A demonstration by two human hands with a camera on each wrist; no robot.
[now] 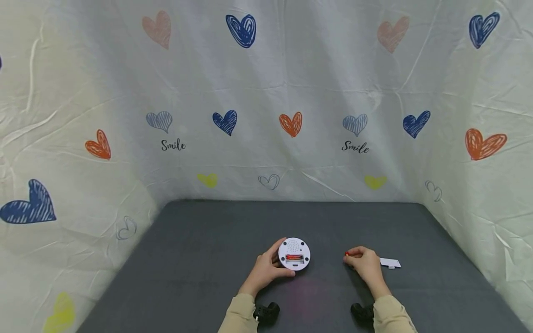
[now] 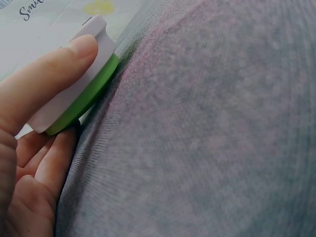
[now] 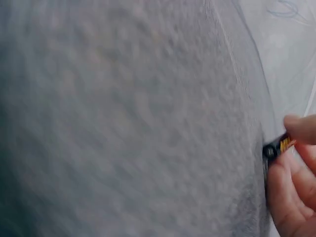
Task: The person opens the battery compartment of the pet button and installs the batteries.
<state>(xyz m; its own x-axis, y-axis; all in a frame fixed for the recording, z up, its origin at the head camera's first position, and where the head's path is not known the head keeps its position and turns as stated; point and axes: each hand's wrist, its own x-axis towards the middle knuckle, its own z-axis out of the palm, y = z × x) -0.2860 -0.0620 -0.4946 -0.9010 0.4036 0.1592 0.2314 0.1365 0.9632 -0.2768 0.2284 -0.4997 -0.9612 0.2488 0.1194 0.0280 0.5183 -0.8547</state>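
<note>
My left hand (image 1: 265, 269) grips a round white device (image 1: 294, 246) by its edge, thumb on one side and fingers on the other. Its underside faces up, with a speaker-like dot pattern and an uncovered battery compartment. At least one red battery (image 1: 294, 257) lies in that compartment. The left wrist view shows a green band (image 2: 84, 101) around the white body. Between thumb and fingers, my right hand (image 1: 367, 266) pinches a small battery (image 3: 277, 146), black at one end with yellow and orange marks. A white battery cover (image 1: 390, 263) lies just right of this hand.
A dark grey cloth-covered table (image 1: 208, 249) spreads beneath both hands. Behind it and on both sides hangs a white curtain (image 1: 258, 83) printed with hearts. Black straps or mounts (image 1: 268, 313) sit at both wrists.
</note>
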